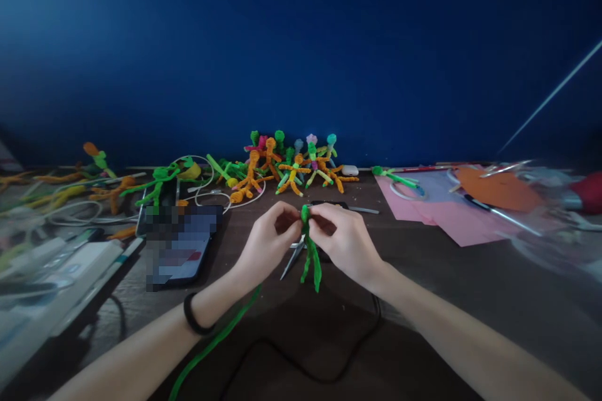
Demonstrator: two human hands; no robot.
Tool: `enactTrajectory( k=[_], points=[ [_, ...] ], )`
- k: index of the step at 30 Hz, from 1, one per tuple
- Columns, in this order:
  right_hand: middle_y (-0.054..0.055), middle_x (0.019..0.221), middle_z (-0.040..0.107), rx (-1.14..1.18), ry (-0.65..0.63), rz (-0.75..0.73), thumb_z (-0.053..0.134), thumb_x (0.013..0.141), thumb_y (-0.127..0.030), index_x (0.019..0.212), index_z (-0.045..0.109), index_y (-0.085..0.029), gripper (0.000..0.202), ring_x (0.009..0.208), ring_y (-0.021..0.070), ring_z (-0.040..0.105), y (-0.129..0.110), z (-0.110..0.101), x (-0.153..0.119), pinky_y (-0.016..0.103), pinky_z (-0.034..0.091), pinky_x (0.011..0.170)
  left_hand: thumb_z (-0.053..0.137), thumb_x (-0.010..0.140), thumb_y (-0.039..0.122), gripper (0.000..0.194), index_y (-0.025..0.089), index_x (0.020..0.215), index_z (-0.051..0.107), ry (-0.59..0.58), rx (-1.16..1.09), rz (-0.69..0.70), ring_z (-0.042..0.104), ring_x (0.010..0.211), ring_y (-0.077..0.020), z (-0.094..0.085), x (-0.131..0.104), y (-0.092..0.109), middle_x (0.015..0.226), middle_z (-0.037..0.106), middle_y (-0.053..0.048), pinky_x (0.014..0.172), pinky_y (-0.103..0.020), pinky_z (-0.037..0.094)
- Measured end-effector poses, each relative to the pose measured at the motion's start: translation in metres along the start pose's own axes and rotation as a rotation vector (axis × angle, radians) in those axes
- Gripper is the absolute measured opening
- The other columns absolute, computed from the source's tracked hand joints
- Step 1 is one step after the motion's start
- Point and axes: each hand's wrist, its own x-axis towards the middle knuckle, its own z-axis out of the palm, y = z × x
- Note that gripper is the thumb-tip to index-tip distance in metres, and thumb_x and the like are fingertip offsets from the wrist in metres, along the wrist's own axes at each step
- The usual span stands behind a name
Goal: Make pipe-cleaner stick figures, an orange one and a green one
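Observation:
Between my two hands, above the middle of the table, hangs a green pipe-cleaner figure (311,257), its rounded top pinched by fingers from both sides and two strands dangling down. My left hand (270,238) is closed, thumb and forefinger meeting at the figure's left side. From the right, my right hand (345,238) pinches the same top. Just behind the dangling strands lie scissors (292,260), partly covered by my left hand. A long green pipe-cleaner strand (216,344) runs under my left forearm toward the near edge.
Several finished pipe-cleaner figures (296,172) stand against the blue wall (301,44). A phone (188,250) lies left, near white cables (79,219) and a white power strip (70,269). Pink paper (451,222) and an orange sheet (498,188) are right. A black cord (324,381) curls in front.

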Motion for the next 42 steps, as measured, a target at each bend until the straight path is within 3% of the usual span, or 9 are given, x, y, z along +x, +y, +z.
enactTrajectory(
  k=[8, 13, 23, 28, 35, 42],
  points=[
    [0.004, 0.083, 0.065, 0.013, -0.016, -0.063, 0.046, 0.076, -0.012, 0.088, 0.062, -0.015, 0.02, 0.068, 0.0121, 0.06, 0.001, -0.003, 0.001, 0.023, 0.048, 0.065, 0.051, 0.073, 0.024, 0.01, 0.015, 0.076, 0.054, -0.003, 0.008, -0.009, 0.049, 0.062, -0.01, -0.005, 0.002, 0.008, 0.067, 0.054, 0.002, 0.055, -0.021, 0.04],
    [0.004, 0.078, 0.066, -0.002, -0.022, -0.069, 0.045, 0.077, -0.012, 0.086, 0.063, -0.015, 0.02, 0.067, 0.0123, 0.06, -0.004, -0.005, 0.002, 0.023, 0.048, 0.063, 0.051, 0.074, 0.024, 0.012, 0.015, 0.081, 0.055, -0.019, 0.034, 0.005, 0.052, 0.065, -0.0107, -0.007, 0.002, 0.009, 0.071, 0.058, 0.0, 0.059, -0.021, 0.042],
    [0.005, 0.076, 0.066, -0.075, -0.031, -0.097, 0.047, 0.077, -0.014, 0.077, 0.062, -0.016, 0.015, 0.067, 0.0137, 0.061, -0.005, -0.006, 0.001, 0.023, 0.047, 0.062, 0.048, 0.073, 0.016, 0.009, 0.016, 0.077, 0.056, -0.011, 0.255, 0.146, 0.051, 0.062, -0.0095, -0.008, -0.001, 0.01, 0.069, 0.056, 0.001, 0.059, -0.021, 0.042],
    [0.002, 0.068, 0.063, -0.087, -0.052, -0.078, 0.048, 0.074, -0.011, 0.073, 0.06, -0.015, 0.013, 0.057, 0.0102, 0.056, -0.009, -0.005, -0.001, 0.02, 0.043, 0.056, 0.049, 0.068, 0.012, 0.007, 0.016, 0.071, 0.054, -0.034, 0.306, 0.179, 0.048, 0.06, -0.0091, -0.008, -0.003, 0.012, 0.065, 0.053, 0.002, 0.057, -0.021, 0.04],
    [0.0, 0.061, 0.059, -0.132, -0.048, -0.081, 0.047, 0.073, -0.01, 0.075, 0.059, -0.014, 0.014, 0.051, 0.0083, 0.052, -0.011, -0.006, 0.001, 0.019, 0.04, 0.053, 0.046, 0.067, 0.012, 0.009, 0.016, 0.072, 0.053, -0.084, 0.193, 0.101, 0.048, 0.059, -0.0085, -0.01, 0.001, 0.014, 0.063, 0.054, 0.003, 0.055, -0.02, 0.039],
    [0.002, 0.067, 0.063, -0.125, -0.073, -0.074, 0.046, 0.074, -0.011, 0.081, 0.06, -0.015, 0.016, 0.056, 0.0103, 0.056, -0.008, -0.006, 0.0, 0.021, 0.042, 0.055, 0.046, 0.066, 0.014, 0.007, 0.015, 0.069, 0.052, -0.109, 0.087, 0.068, 0.046, 0.056, -0.0078, -0.011, 0.004, 0.014, 0.06, 0.051, 0.004, 0.053, -0.019, 0.037]
  ],
)
